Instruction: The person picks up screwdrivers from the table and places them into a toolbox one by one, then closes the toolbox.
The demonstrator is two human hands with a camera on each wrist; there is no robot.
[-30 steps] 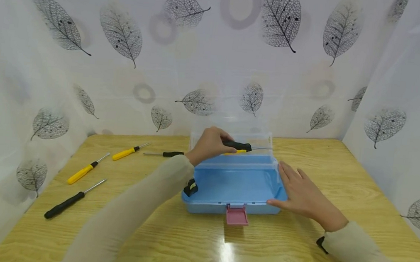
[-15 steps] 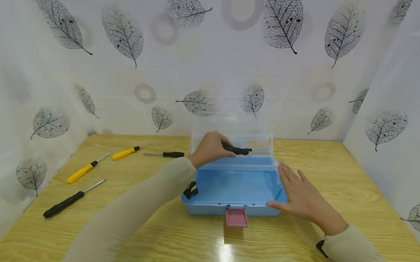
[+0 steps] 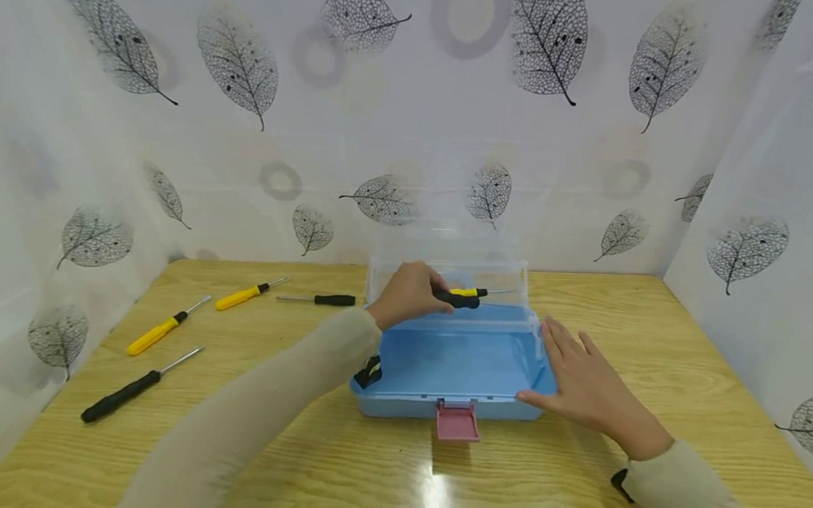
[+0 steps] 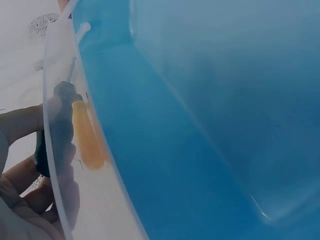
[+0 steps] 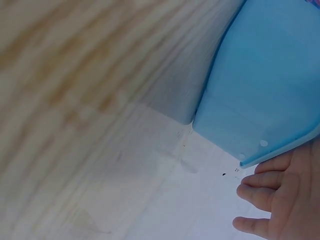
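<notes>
My left hand [image 3: 410, 296] grips a black-handled screwdriver [image 3: 462, 300] at the raised clear lid [image 3: 502, 324] of a blue toolbox [image 3: 455, 363]. Just behind that black handle, a yellow-handled screwdriver [image 3: 471, 293] shows at the lid. The left wrist view has my fingers around the dark handle, partly seen through the clear plastic, with the yellow handle [image 4: 87, 137] alongside. At the toolbox's right end, my right hand [image 3: 587, 383] rests with straight fingers along its side, the thumb by the front rim. The pink latch [image 3: 458, 423] hangs down in front.
Left of the toolbox lie two yellow-handled screwdrivers [image 3: 160, 335] and a larger black screwdriver [image 3: 121, 396]. Another black screwdriver [image 3: 333, 300] lies near my left wrist. A black handle piece [image 3: 369, 373] sits at the toolbox's left corner. A leaf-patterned curtain [image 3: 418, 126] stands behind the table.
My left hand has lowered slightly with the black screwdriver, which passes from above the yellow handle to in front of and below it. My right hand stays at the toolbox's side.
</notes>
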